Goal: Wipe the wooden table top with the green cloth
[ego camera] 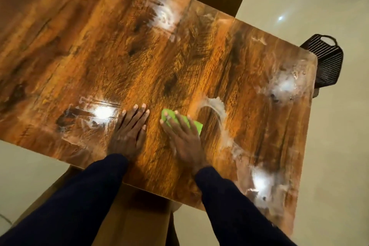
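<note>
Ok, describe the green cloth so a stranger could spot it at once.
Start from the wooden table top, near its close edge. Two hands lie flat there; the green cloth sits under the right hand. It is the only bright green thing in view.

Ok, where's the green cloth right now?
The green cloth lies flat on the wooden table under the right hand, beside the left hand.

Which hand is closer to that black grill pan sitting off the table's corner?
Right. The right hand, flat on the green cloth, is nearer the black grill pan; the left hand lies farther away on the table top.
</note>
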